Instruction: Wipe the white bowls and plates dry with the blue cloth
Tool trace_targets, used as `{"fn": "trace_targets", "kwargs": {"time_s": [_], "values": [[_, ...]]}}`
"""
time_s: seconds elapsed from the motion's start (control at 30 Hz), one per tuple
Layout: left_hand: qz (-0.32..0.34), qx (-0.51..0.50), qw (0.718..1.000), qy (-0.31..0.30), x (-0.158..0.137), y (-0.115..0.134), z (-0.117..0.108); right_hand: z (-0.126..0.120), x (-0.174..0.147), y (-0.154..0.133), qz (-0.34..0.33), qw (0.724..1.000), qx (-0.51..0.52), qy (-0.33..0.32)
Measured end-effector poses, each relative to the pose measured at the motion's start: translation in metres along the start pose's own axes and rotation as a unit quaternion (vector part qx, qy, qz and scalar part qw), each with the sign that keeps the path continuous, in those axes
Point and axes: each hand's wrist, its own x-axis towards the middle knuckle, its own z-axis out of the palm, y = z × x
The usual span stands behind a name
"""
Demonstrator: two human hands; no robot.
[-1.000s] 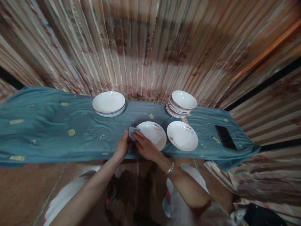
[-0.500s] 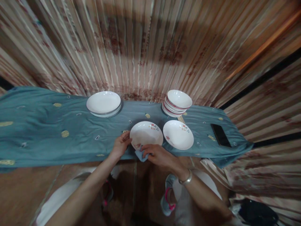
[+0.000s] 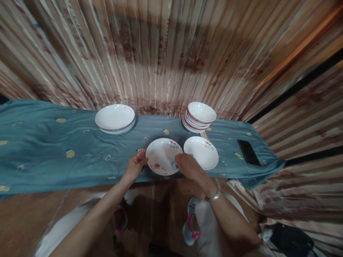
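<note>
Striped curtain (image 3: 150,43) behind; desk (image 3: 96,157) under teal cover. Flowered plate (image 3: 162,153) sits at the desk's near edge, centre. Left hand (image 3: 136,165): grip closed, thumb and fingers pinching the plate's left rim. Right hand (image 3: 190,166): grip curled closed on a blue cloth (image 3: 177,162), mostly hidden, at the plate's right side. Second plate (image 3: 200,151) just beside, right. Bowl stack (image 3: 200,113) behind it, plate stack (image 3: 115,117) back left, phone (image 3: 249,152) far right.
</note>
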Motion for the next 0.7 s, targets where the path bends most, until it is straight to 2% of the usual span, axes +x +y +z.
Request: {"fn": "trace_targets", "kwargs": {"time_s": [0.07,0.13,0.23,0.33,0.53,0.7], "values": [[0.0,0.0,1.0,0.002,0.001,-0.001,0.0,0.009,0.011,0.005,0.011,0.998,-0.042,0.035],[0.002,0.001,1.0,-0.003,0.001,-0.002,-0.001,0.018,0.021,0.009,-0.014,0.997,-0.049,0.066],[0.006,-0.005,1.0,-0.012,0.002,-0.003,-0.001,0.029,0.035,0.015,-0.053,0.991,-0.024,0.124],[0.008,-0.011,1.0,-0.018,0.001,-0.003,-0.001,0.035,0.046,0.015,-0.064,0.984,0.015,0.166],[0.017,-0.021,1.0,-0.015,0.002,-0.004,0.001,0.04,0.062,-0.004,-0.06,0.986,0.103,0.117],[0.005,-0.02,1.0,-0.019,0.002,-0.004,0.001,0.041,0.069,-0.026,-0.121,0.974,0.16,0.101]]}}
